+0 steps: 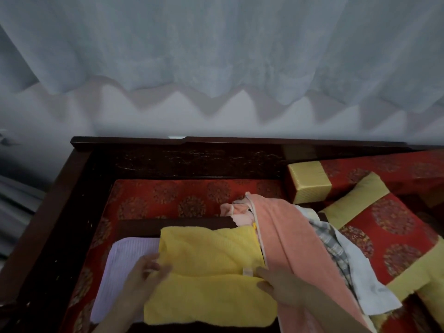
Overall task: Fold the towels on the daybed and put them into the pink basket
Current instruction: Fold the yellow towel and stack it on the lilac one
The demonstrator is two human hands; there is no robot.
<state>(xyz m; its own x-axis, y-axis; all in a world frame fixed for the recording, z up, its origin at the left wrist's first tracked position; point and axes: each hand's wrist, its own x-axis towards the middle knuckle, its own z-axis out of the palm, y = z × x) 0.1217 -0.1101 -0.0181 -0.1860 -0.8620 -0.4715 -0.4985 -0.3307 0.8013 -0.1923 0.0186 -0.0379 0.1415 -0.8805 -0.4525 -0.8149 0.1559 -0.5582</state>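
Head: yellow towel [211,267], fingers [161,269] pinching its two sides.

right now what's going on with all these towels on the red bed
A person is folding a yellow terry towel on the red patterned daybed cushion. The left hand holds its left edge and the right hand pinches its right edge. A folded lilac towel lies to the left; a salmon-pink towel and checked and white cloths wait unfolded on the right. No basket is in view.

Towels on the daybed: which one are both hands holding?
The yellow towel, between the lilac towel and salmon-pink towel; the left hand and right hand grip its side edges.
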